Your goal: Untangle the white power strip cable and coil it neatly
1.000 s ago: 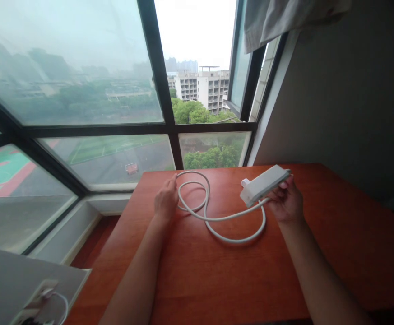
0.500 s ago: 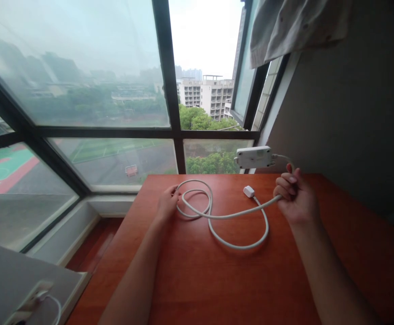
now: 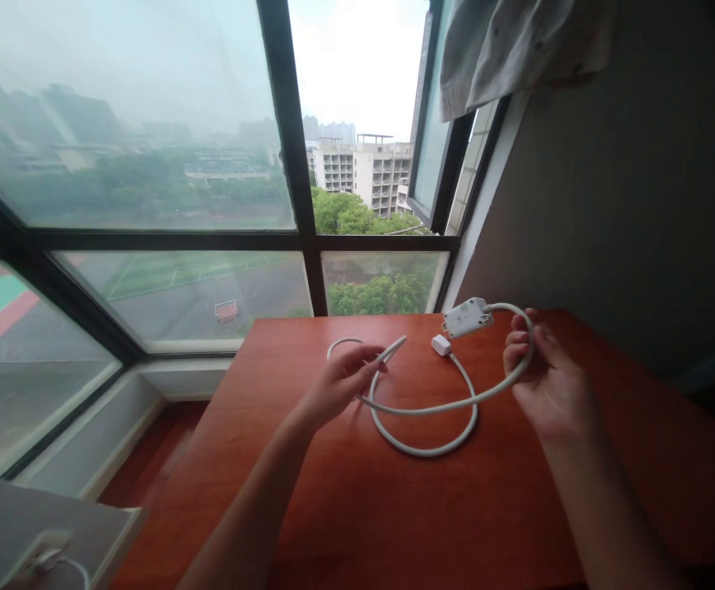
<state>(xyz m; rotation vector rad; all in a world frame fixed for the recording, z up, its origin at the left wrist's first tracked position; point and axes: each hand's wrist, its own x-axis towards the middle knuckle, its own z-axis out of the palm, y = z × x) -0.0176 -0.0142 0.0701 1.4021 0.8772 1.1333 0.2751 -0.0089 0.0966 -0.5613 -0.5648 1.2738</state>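
Observation:
A pale extension cord (image 3: 424,410) loops above and across the red-brown wooden table (image 3: 431,516). My right hand (image 3: 550,377) has its fingers closed around the cord, a short way from the white socket block (image 3: 468,318), which hangs in the air to its left with its underside showing. Further left, my left hand (image 3: 343,383) pinches a raised loop of the same cord, hiding part of it. The white plug (image 3: 441,345) rests on the tabletop beneath the socket block, between the two hands.
Windows (image 3: 173,197) stand behind the table and to its left; one pane (image 3: 436,156) is swung open. A grey curtain (image 3: 522,49) hangs at upper right beside a dark wall (image 3: 608,197). At lower left, a wall outlet (image 3: 43,557) has a white cable plugged in.
My left hand has moved right and lifted a loop of cord off the table. The socket block has dropped slightly and tilted, and the cord bends more widely by my right hand.

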